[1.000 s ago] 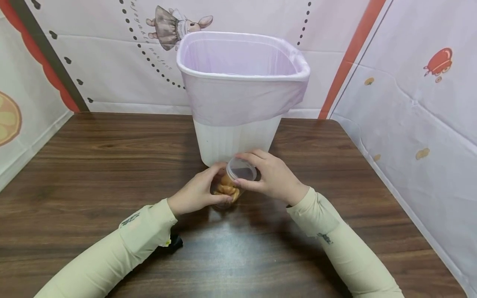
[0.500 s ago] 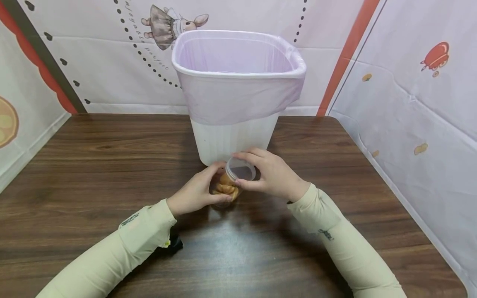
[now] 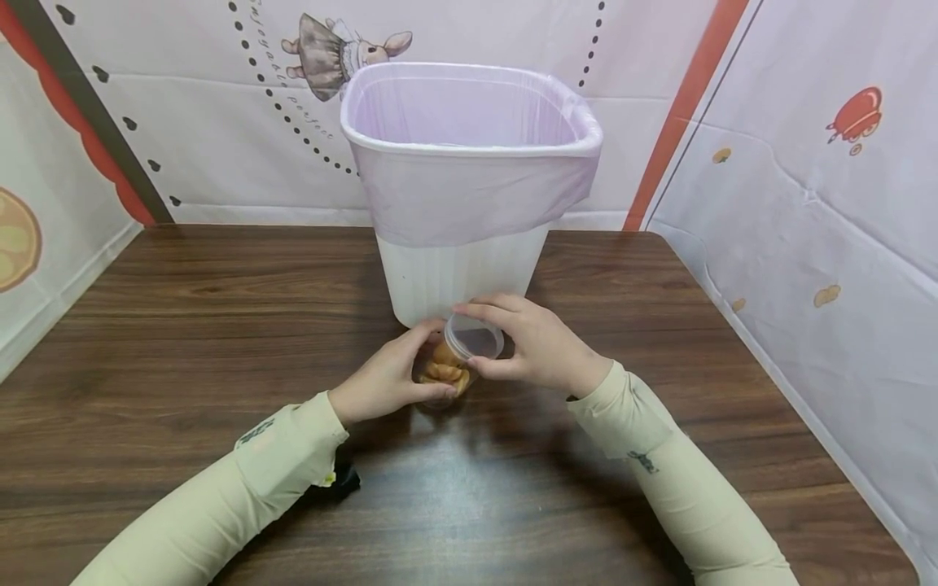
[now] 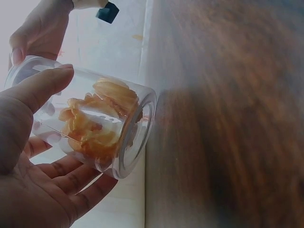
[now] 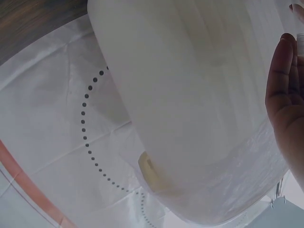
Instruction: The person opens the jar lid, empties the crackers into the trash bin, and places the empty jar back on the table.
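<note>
A clear plastic jar (image 3: pixel 447 376) stands close in front of the white bin, its lower part holding several curled orange-brown pieces (image 4: pixel 95 126), perhaps a snack. My left hand (image 3: pixel 384 374) grips the jar's side, with the thumb on the near side and the fingers round the far side. At the top, my right hand (image 3: pixel 538 346) holds the round, see-through lid (image 3: pixel 476 336) between thumb and fingers. The lid appears to sit on the jar's mouth; whether it is loose I cannot tell. Only part of the right hand (image 5: pixel 285 95) shows in the right wrist view.
A tall white bin (image 3: pixel 454 277) with a pale purple liner (image 3: pixel 476 195) folded over its rim stands at the back of the dark wooden table (image 3: pixel 256 277). A small black object (image 3: pixel 343 482) lies beside the left cuff. Printed cloth (image 3: pixel 791 163) encloses the table.
The right fingers and thumb shift slightly at the lid's rim. Both arms and the jar stay in nearly the same place; the head view shifts a little.
</note>
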A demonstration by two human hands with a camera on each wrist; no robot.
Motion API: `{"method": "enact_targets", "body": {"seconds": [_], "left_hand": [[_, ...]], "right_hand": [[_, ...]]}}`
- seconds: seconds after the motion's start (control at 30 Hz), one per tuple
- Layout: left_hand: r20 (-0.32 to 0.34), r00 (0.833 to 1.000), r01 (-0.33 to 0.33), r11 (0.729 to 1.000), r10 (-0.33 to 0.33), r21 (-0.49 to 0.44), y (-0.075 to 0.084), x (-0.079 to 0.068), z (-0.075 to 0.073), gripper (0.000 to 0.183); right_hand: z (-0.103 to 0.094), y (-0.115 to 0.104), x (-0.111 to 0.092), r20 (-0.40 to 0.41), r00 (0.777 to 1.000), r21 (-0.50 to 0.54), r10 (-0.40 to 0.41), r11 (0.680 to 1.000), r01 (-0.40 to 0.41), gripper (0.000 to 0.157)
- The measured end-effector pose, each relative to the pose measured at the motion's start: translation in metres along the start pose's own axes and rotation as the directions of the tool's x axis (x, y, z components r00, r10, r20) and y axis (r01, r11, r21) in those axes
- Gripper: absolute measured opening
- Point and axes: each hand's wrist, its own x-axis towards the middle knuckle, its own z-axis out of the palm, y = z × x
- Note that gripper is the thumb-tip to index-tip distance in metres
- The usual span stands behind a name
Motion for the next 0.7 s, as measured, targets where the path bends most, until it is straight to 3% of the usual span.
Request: {"method": "enact_targets", "body": {"seconds": [0.7], "left_hand": [[0.006,1.000,0.007,1.000,-0.007,0.001,0.0009,-0.0006,-0.0012,0.075]], "right_hand": [[-0.0013,0.0017,0.0001,0.031,0.998,-0.004,-0.054,0.999,0.054,0.055]]}}
